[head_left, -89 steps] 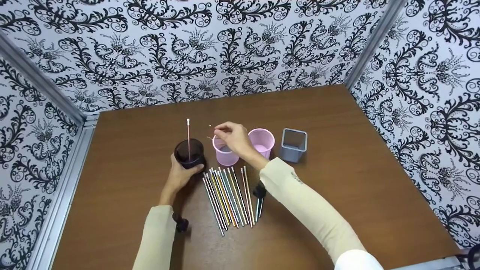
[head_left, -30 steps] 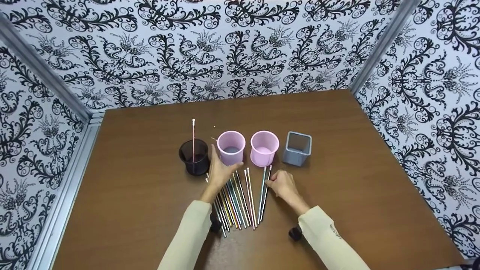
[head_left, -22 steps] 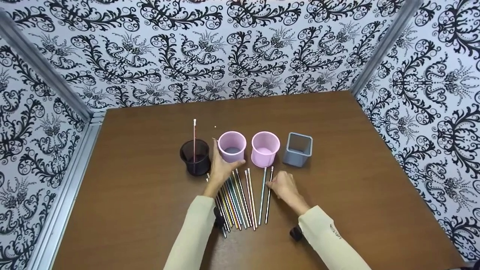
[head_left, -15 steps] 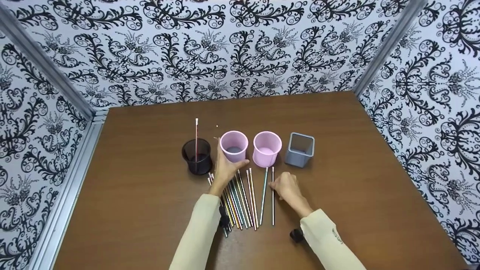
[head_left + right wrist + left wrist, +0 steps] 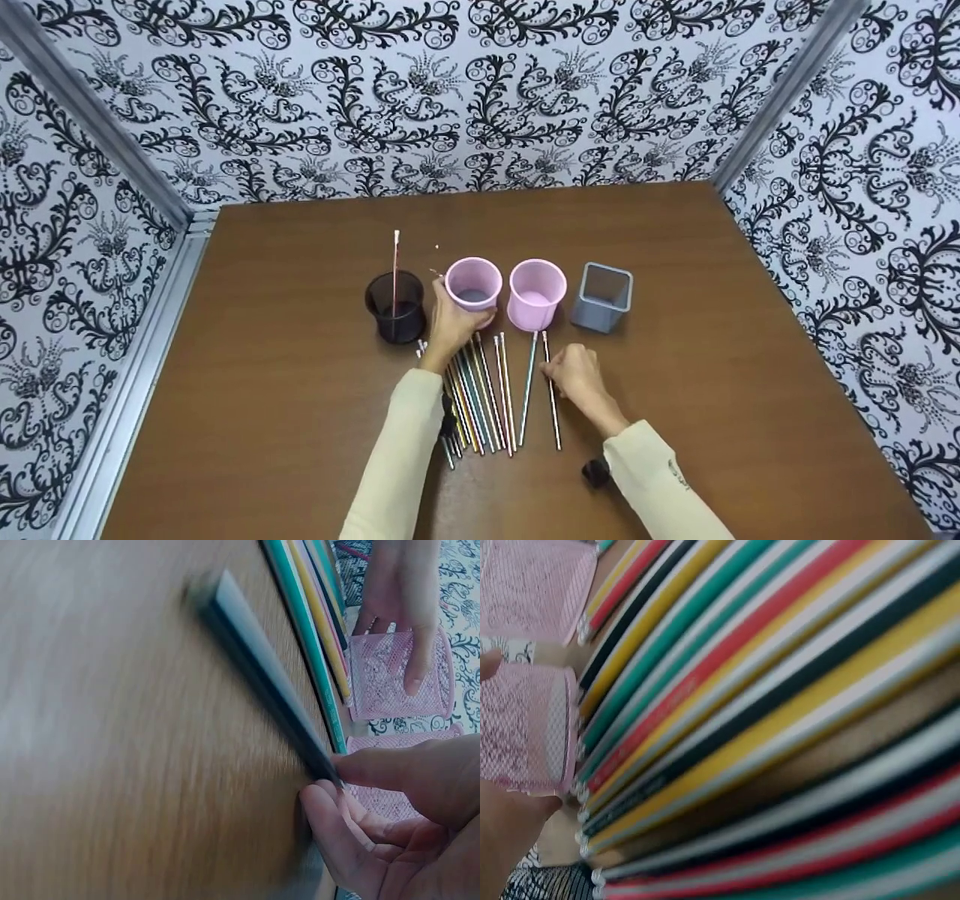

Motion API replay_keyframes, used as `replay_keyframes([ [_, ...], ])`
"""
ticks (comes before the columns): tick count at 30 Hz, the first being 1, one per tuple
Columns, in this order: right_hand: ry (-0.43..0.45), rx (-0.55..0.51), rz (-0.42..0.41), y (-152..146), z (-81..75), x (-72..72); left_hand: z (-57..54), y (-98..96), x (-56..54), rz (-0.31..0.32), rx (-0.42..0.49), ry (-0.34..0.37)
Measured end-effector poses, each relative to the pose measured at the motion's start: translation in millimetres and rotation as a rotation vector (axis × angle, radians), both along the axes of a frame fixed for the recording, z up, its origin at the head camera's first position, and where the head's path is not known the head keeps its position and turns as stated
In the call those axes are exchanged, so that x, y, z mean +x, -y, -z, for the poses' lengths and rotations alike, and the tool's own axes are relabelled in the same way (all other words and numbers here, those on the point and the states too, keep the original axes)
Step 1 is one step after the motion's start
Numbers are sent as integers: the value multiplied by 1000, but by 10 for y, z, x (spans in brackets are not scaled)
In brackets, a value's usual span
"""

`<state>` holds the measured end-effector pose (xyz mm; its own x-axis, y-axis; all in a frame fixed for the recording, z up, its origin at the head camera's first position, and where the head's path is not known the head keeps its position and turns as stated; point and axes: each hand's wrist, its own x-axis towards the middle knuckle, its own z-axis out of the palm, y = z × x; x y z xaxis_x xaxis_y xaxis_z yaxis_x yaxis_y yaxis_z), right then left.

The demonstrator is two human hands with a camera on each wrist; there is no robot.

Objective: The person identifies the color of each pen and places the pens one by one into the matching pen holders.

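Note:
My left hand [image 5: 455, 324] holds the left pink mesh pencil cup [image 5: 473, 271], thumb at its near side and fingers at its left. With thumb and fingertips my right hand [image 5: 579, 375] pinches a black-and-white striped pencil [image 5: 556, 424] near its white-tipped far end. The right wrist view shows this pencil [image 5: 262, 679] slanting over the wood, its near end blurred. A teal pencil [image 5: 528, 397] lies just left of it. Further left is a row of striped pencils [image 5: 491, 409], partly hidden under my left forearm.
A black mesh cup [image 5: 400, 330] with one red-striped pencil [image 5: 395, 259] upright in it stands at the left. Right of my left hand stand a second pink cup [image 5: 534, 315] and a grey square cup [image 5: 598, 319]. Tiny light bits [image 5: 436, 247] lie behind the cups.
My left hand has gone from the black cup to the left pink cup. My right hand has come down to the striped pencil, which has swung away from the teal one.

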<state>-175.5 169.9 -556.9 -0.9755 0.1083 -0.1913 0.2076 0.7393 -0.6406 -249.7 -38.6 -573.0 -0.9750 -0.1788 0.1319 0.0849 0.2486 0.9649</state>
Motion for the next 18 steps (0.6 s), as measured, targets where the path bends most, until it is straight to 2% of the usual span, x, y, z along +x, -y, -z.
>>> replay_keyframes([
  [4,22,-67,51,9,-56,-6,-10,31,-45,30,-27,3],
  [8,14,-69,74,60,-153,17,3,58,-54,65,-26,-22],
  [10,-14,-78,73,105,-236,18,6,72,-59,69,-41,-37],
  [15,-161,-85,15,200,-457,-40,16,85,-67,57,-91,-51],
  [18,-194,-115,-13,235,-594,-97,20,74,-61,58,-91,-51],
])
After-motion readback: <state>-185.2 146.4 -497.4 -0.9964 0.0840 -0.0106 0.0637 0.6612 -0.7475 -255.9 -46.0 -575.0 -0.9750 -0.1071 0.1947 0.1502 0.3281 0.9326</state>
